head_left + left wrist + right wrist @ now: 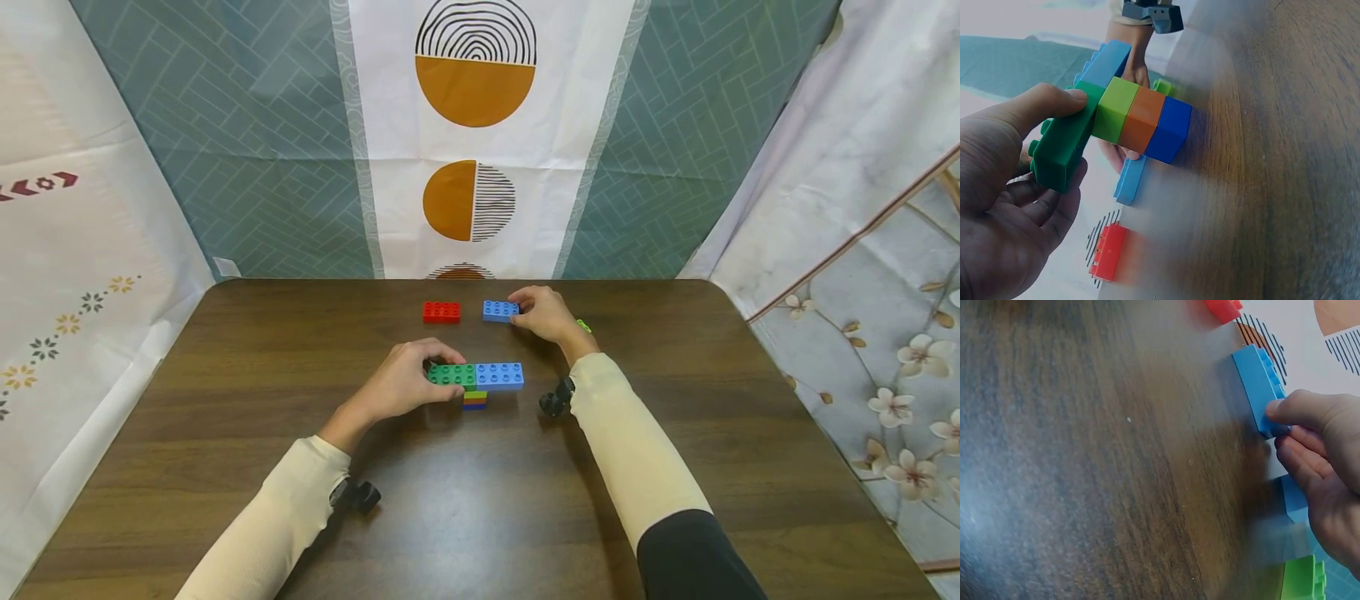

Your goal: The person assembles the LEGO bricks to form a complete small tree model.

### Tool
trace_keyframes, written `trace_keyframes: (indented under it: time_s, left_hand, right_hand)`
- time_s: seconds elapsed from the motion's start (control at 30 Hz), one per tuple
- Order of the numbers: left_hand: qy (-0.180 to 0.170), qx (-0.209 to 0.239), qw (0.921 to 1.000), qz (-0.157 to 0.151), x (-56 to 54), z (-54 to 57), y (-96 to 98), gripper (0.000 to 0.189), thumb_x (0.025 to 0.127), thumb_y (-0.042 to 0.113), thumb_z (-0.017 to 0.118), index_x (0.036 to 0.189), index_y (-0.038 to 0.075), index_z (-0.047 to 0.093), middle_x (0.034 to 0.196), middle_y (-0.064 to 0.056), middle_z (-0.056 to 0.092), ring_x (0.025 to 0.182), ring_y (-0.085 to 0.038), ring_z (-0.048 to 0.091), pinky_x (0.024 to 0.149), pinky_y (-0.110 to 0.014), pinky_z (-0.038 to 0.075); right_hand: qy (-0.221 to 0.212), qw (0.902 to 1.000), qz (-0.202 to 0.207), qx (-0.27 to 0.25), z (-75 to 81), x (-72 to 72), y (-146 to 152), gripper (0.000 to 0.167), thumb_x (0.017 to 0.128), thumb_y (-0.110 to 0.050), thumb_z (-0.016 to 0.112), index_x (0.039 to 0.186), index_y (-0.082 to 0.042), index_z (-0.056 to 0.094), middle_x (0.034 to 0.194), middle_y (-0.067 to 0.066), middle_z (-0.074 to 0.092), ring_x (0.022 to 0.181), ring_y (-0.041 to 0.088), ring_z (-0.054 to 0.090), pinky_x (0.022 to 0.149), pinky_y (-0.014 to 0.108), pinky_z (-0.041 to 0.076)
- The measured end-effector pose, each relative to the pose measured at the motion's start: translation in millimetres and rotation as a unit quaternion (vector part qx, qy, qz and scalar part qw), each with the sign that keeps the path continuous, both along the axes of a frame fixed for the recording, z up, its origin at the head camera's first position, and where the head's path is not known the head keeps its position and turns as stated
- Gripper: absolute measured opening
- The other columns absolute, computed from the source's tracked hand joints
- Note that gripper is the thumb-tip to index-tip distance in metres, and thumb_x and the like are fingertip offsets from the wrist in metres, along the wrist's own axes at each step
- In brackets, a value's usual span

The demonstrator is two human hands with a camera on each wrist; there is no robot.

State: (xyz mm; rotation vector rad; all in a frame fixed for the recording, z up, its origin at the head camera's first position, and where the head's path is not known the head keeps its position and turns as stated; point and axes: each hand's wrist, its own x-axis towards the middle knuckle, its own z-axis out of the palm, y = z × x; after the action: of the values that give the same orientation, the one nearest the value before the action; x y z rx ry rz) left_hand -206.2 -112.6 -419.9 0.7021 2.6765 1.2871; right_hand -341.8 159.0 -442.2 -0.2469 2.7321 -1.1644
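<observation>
My left hand (401, 382) grips the dark green brick (450, 379), thumb on its near side and fingers behind. Joined end to end with it is a light blue brick (500, 383). Beneath them, a column of lime (1116, 111), orange (1142, 119) and dark blue (1169, 131) bricks carries this top row. Farther back, my right hand (546, 315) pinches the right end of another light blue brick (1257, 387) between thumb and fingers. That brick stands on the table with its studs up.
A red brick (442, 312) lies on the wooden table (300, 367), left of the pinched brick. Partly hidden by my right hand are a lime brick (1300, 580) and one more blue brick (1294, 499). Fabric (285, 167) hangs behind the table's back edge.
</observation>
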Motion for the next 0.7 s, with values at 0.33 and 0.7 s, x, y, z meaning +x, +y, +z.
trace_keyframes:
  time_s: [0.33,0.7]
  left_hand:
    - [-0.005,-0.003,1.0,0.002,0.5,0.2,-0.1,0.031,0.082,0.024,0.086,0.111,0.018,0.075,0.107,0.001,0.072,0.095,-0.018,0.061,0.081,-0.032,0.054]
    - [-0.008,0.001,1.0,0.0,0.7,-0.7,-0.3,0.032,0.083,0.024,0.086,0.111,0.017,0.075,0.107,0.001,0.072,0.096,-0.019,0.062,0.081,-0.031,0.055]
  right_hand:
    - [0.023,0.9993,0.02,-0.021,3.3,-0.5,3.0,0.037,0.091,-0.01,0.076,0.127,-0.006,0.07,0.125,0.015,0.068,0.115,0.032,0.063,0.106,0.047,0.053]
    - [0.05,0.9957,0.049,-0.061,17.8,12.2,9.3,0.038,0.09,-0.009,0.076,0.127,-0.003,0.07,0.127,0.018,0.068,0.115,0.035,0.065,0.105,0.048,0.054]
